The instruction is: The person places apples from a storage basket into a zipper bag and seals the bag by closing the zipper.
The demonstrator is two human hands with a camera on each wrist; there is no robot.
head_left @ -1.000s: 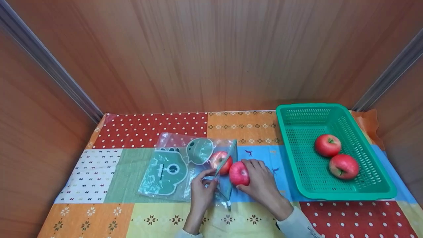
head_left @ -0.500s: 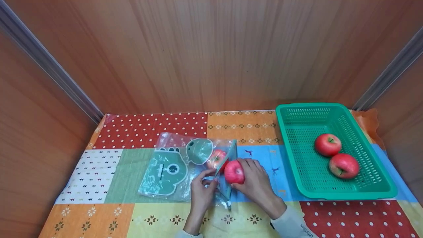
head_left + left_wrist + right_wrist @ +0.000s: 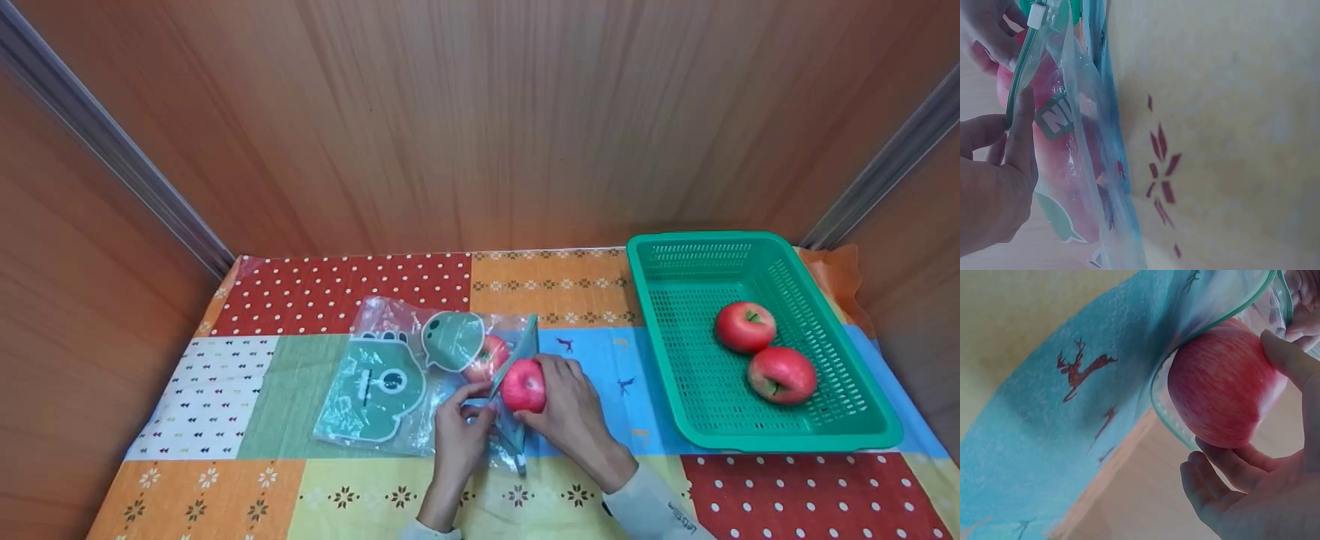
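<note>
A clear zip bag [image 3: 382,420] printed with a green cartoon figure lies flat, its mouth facing right. My left hand [image 3: 459,435] pinches the bag's green zip edge between thumb and fingers, a white slider [image 3: 1037,16] showing near it in the left wrist view. My right hand [image 3: 574,405] grips a red apple [image 3: 523,386] by its right side, right at the bag's mouth; in the right wrist view the apple [image 3: 1221,385] sits partly inside the green-rimmed opening. Another apple [image 3: 487,355] shows inside the bag, partly covered by the print.
A green plastic basket [image 3: 660,352] stands on the right, with two red apples [image 3: 745,327] inside it, touching. A patchwork tablecloth [image 3: 225,480] covers the table. Wooden panels [image 3: 480,135] rise at the back and both sides.
My right hand has moved left with its apple, up into the bag's mouth. The apple inside the bag has shifted left and slightly back. My left hand has stayed on the zip edge.
</note>
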